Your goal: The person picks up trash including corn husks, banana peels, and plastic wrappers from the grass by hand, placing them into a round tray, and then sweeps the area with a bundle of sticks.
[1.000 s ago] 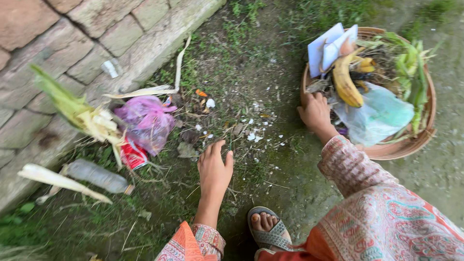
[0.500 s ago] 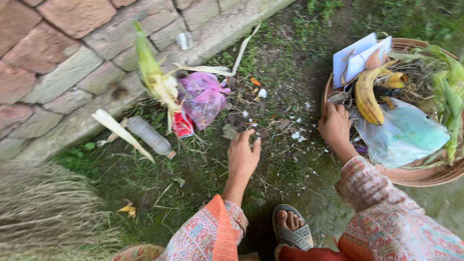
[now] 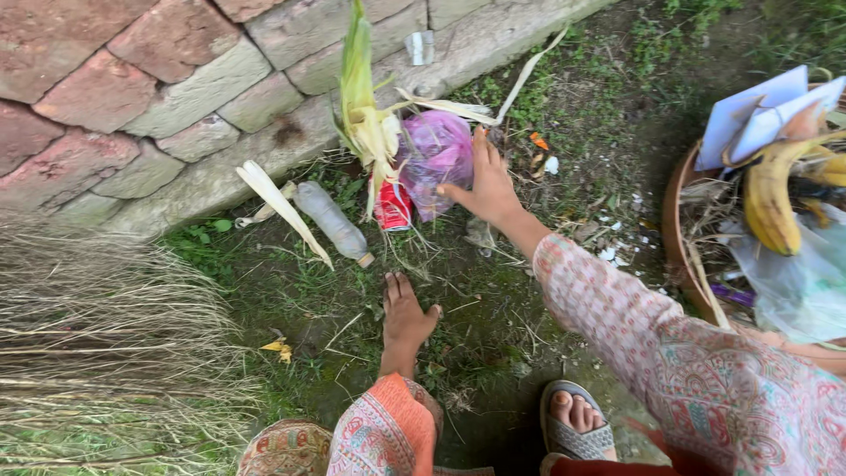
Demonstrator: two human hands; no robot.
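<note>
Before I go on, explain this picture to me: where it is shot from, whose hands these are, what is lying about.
One camera worn on a person's head looks down at their own bare hands. The right hand reaches to a pink plastic bag, fingers spread, touching or nearly so. The left hand rests flat on the grassy ground, holding nothing. Beside the bag lie corn husks, a red packet and a clear plastic bottle, against a stone wall. At right stands a basket of scraps with a banana.
</note>
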